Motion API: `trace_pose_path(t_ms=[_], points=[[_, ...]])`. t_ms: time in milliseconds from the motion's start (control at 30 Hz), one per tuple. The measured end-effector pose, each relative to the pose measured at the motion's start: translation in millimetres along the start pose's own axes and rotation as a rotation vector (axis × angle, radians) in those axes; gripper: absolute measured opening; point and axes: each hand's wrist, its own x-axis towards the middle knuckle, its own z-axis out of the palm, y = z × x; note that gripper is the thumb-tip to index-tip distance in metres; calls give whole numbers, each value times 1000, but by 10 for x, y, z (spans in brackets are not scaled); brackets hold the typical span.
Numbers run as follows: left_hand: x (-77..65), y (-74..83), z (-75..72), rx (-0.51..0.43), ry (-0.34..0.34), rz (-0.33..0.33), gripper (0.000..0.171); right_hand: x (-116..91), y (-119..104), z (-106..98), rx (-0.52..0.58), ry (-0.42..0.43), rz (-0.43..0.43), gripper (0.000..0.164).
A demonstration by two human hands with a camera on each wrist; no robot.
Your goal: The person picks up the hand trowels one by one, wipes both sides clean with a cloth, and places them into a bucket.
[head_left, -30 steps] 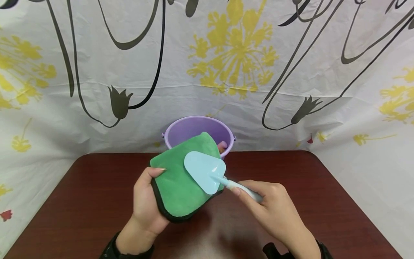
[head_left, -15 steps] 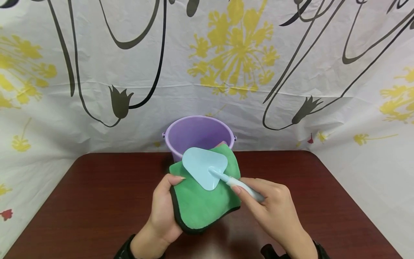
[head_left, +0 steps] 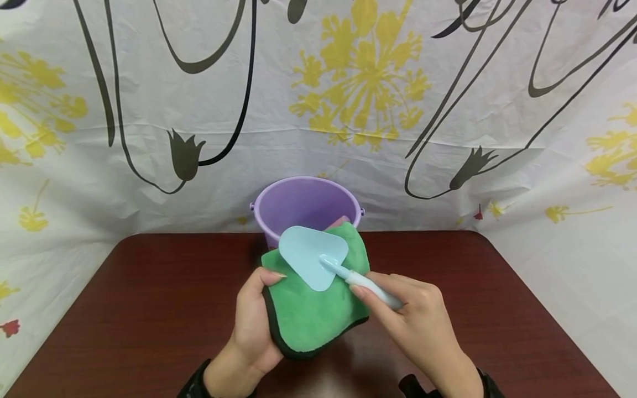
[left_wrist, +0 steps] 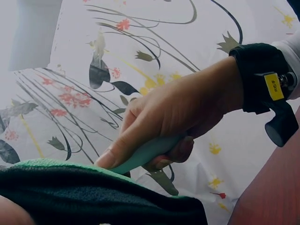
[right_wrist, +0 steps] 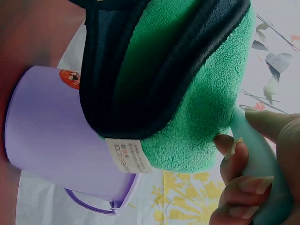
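Note:
My left hand (head_left: pixel 254 326) grips a folded green cloth (head_left: pixel 313 326) with a dark edge, thumb on top and fingers beneath it. A light blue toy trowel (head_left: pixel 313 257) lies with its blade flat over the cloth in the head view. Its pale handle (head_left: pixel 375 290) is held by my right hand (head_left: pixel 418 320), thumb along the top and fingers curled below. In the right wrist view, the cloth's folded layers (right_wrist: pixel 187 108) and a white label (right_wrist: pixel 129 154) show. A pinkish tip (head_left: pixel 340 221) peeks out behind the cloth's upper corner.
A purple bucket (head_left: pixel 273 213) stands at the table's far edge, just behind the cloth, which overlaps its front. Its handle (right_wrist: pixel 89 206) hangs at the side. The dark red-brown table (head_left: pixel 164 309) meets a flower-patterned sheet (head_left: pixel 318 110) at the back.
My left hand has moved right and slightly toward me with the cloth, uncovering more of the bucket. The trowel has stayed nearly in place over the cloth.

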Motion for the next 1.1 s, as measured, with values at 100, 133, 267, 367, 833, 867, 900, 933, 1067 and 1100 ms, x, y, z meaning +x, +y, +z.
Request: trace_pose_path(t_ms=[100,133,267,367,833,867,900,933,1067,1100], points=[[2,14,5,-7,34,9,34,-5,8,5,-10,-19,14,20],[3,17,5,-7,38,9,34,-7,10,5,-13,-25,22,20],[5,34,0,-5,41,16,34,-12,17,8,-12,-33,32,20],[0,56,-6,-2,52,27,34,-13,19,8,-15,-36,34,20],[-25,128,-48,23,96,50,36,9,25,2,-15,-42,26,17],[-27,138,-54,25,99,58,36,11,27,0,-16,-41,23,17],[-30,148,-61,26,102,70,35,12,29,-2,-18,-36,19,18],[-32,159,-71,29,102,87,34,12,32,-2,-20,-28,12,18],[-48,208,-113,30,91,157,32,11,35,-1,-23,0,-6,18],[-53,222,-124,31,92,171,32,10,34,-1,-23,5,-8,18]])
